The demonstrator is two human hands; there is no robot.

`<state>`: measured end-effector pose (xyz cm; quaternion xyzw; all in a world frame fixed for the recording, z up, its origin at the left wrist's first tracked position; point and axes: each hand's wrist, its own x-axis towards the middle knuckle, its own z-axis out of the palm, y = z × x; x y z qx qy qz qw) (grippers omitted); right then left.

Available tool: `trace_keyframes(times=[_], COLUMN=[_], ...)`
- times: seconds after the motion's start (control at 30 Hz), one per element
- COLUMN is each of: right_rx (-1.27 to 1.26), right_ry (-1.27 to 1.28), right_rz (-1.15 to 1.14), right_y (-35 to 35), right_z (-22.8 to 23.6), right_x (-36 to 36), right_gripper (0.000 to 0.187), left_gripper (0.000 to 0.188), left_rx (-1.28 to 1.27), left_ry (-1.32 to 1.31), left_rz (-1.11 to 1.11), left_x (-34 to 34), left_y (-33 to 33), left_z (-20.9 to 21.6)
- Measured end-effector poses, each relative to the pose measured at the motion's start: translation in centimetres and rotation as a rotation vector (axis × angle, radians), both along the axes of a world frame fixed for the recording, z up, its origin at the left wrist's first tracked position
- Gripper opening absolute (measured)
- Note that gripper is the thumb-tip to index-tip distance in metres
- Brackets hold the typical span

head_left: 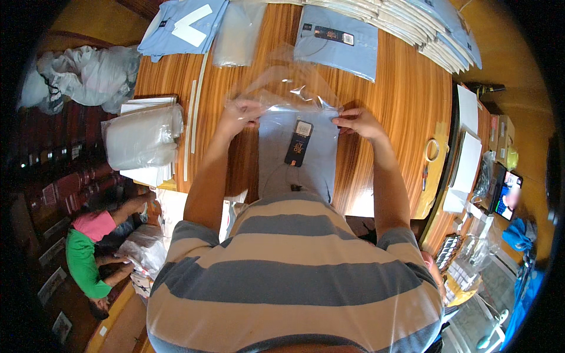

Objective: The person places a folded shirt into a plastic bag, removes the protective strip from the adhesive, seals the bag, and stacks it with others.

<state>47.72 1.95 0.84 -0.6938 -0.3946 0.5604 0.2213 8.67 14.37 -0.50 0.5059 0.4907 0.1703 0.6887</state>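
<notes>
A folded light-blue shirt [276, 167] lies on the table in front of me, its collar end close to my body. A black hang tag [298, 144] rests on it at a slant. Clear plastic bag [294, 88] film spreads from the shirt's far edge, loose and shiny. My left hand [240, 116] pinches the bag at the shirt's far left corner. At the far right corner my right hand [358, 122] grips the film between thumb and fingers. How far the bag covers the shirt is hard to tell.
A bagged blue shirt [335, 44] lies beyond, beside a tall stack of packed shirts [412, 26]. Flat clear bags [237, 35] and another folded shirt [182, 29] sit far left. Scissors [432, 152] lie at the right edge. A co-worker in green [85, 259] is at lower left.
</notes>
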Motion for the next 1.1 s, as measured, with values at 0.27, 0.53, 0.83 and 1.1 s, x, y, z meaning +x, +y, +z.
trace_keyframes(times=[0.27, 0.53, 0.83, 1.1], right_rx=[0.154, 0.173, 0.282, 0.366], right_ry=[-0.054, 0.067, 0.124, 0.178], right_rz=[-0.028, -0.381, -0.292, -0.345], right_y=[-2.6, -6.5, -7.3, -7.6], right_z=[2.4, 0.1, 0.0, -0.8], right_x=[-2.7, -6.8, -6.7, -7.4], right_gripper=[0.035, 0.052, 0.055, 0.052], left_gripper=[0.033, 0.044, 0.055, 0.056], left_rx=[0.31, 0.253, 0.159, 0.203], left_ry=[0.173, -0.008, 0.12, 0.049], left_rz=[0.028, 0.182, 0.041, 0.101], left_x=[-0.8, 0.1, -1.2, -0.3], left_y=[-3.5, -7.2, -5.4, -6.6], left_z=[1.7, -1.5, -0.9, 1.2])
